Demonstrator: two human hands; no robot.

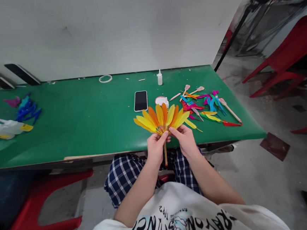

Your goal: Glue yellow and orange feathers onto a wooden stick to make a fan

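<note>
A feather fan of yellow and orange feathers spreads out above my two hands, its thin wooden stick pointing down toward my lap. My left hand is closed round the base of the fan, thumb pressed on the feathers' lower ends. On the other side, my right hand pinches the base near the right-hand feathers, thumb and fingers together. Just beyond the fan lies a small round white container, partly covered by feather tips. One loose yellow feather rests beside my right hand.
Loose coloured feathers and wooden sticks with pink heads lie at the right of the green table. A phone, a small glue bottle and a white ring lie farther back. Blue feathers and bottles are leftward.
</note>
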